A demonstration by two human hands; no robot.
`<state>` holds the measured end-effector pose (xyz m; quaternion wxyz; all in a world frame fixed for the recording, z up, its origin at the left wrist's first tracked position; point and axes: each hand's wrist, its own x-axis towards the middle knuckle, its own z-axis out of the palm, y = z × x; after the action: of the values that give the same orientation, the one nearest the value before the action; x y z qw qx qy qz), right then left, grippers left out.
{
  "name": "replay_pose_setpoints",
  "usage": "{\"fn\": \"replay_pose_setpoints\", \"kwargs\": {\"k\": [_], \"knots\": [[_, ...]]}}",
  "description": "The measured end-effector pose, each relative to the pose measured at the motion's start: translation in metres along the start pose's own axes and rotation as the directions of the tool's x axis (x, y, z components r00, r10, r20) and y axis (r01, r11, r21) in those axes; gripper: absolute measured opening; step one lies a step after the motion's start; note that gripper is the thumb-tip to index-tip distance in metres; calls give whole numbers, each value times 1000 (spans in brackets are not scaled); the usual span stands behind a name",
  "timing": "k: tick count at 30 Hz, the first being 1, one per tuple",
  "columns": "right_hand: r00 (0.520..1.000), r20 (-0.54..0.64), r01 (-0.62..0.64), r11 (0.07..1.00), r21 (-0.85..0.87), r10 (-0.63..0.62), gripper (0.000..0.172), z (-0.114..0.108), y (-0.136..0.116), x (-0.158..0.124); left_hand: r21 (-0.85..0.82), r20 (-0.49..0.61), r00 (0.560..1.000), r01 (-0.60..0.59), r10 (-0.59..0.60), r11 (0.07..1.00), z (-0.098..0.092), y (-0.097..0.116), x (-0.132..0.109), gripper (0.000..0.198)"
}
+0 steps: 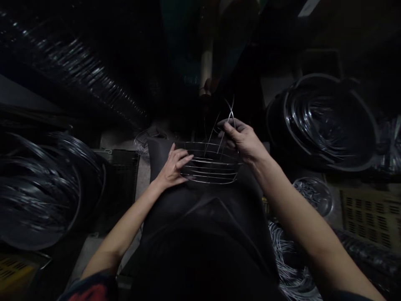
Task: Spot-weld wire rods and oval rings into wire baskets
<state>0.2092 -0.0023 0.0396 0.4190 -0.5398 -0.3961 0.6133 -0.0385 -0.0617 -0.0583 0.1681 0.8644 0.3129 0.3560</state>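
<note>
A round wire basket frame (213, 182) of several stacked thin metal rings rests on the dark apron (200, 225) over my lap. My left hand (176, 167) grips its left side, fingers over the upper rings and thumb low near the bottom ring. Above the right side of the frame, my right hand (239, 138) pinches bent metal wires (231, 112) between thumb and fingers. Their upper ends cross and stick up past the fingertips. Other thin wires rise inside the frame; where they join is too dark to tell.
A black tub (326, 163) of coiled wire stands at the right, another tub (73, 209) of wire pieces at the left. A clear bowl (328, 200) of small metal pieces sits beside a yellow crate (369, 215). Wire bundles (291, 263) lie lower right. A machine post (206, 69) is ahead.
</note>
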Motion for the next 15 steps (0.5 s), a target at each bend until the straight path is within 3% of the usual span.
{"fn": "replay_pose_setpoints", "kwargs": {"k": [4, 8, 11, 15], "knots": [[997, 3, 77, 997, 11, -77, 38, -7, -18, -11, 140, 18, 1000, -3, 1, 990, 5, 19, -38, 51], [983, 19, 180, 975, 130, -184, 34, -17, -41, -29, 273, -47, 999, 6, 7, 962, 16, 32, -69, 47], [962, -6, 271, 948, 169, -274, 27, -27, -61, -41, 322, -59, 996, -44, 67, 946, 15, 37, -74, 42], [926, -85, 377, 920, 108, -369, 14, -41, -75, -49, 325, 26, 993, -114, 112, 939, 4, 47, -73, 21]]}}
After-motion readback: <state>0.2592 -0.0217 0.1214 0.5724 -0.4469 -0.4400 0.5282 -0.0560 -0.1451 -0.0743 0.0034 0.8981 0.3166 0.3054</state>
